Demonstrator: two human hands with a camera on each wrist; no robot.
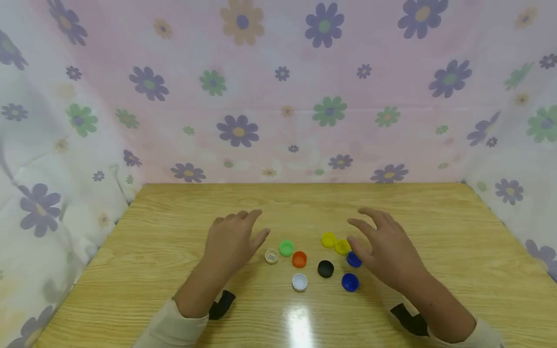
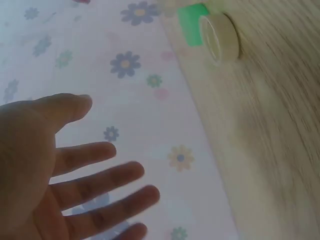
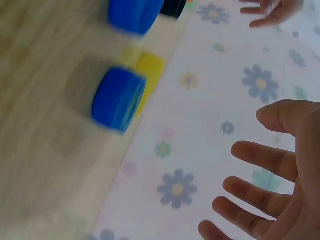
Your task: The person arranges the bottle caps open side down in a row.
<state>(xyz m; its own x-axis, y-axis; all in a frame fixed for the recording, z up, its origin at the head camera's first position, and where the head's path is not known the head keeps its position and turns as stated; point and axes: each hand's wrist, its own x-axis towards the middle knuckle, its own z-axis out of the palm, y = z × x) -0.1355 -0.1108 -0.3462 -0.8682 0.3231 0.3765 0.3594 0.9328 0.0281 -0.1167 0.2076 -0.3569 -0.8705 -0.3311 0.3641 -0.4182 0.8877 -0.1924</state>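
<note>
Several bottle caps lie on the wooden table between the two hands. A beige cap (image 1: pixel 271 256), a green cap (image 1: pixel 286 248), an orange cap (image 1: pixel 299 259) and a white cap (image 1: pixel 300 282) are nearer the left hand (image 1: pixel 230 241). That hand hovers with fingers spread and holds nothing. The right hand (image 1: pixel 387 249), also spread and holding nothing, is over the right side of the group. Its thumb overlaps a blue cap (image 1: pixel 354 259) in the head view. Close by are another blue cap (image 1: pixel 350 282), a black cap (image 1: pixel 326 269) and two yellow caps (image 1: pixel 329 240).
The wooden table (image 1: pixel 174 212) ends at a flower-printed cloth (image 1: pixel 270 159) hanging behind and along both sides. Black straps (image 1: pixel 222 305) show at both wrists. Light glares off the table's near middle.
</note>
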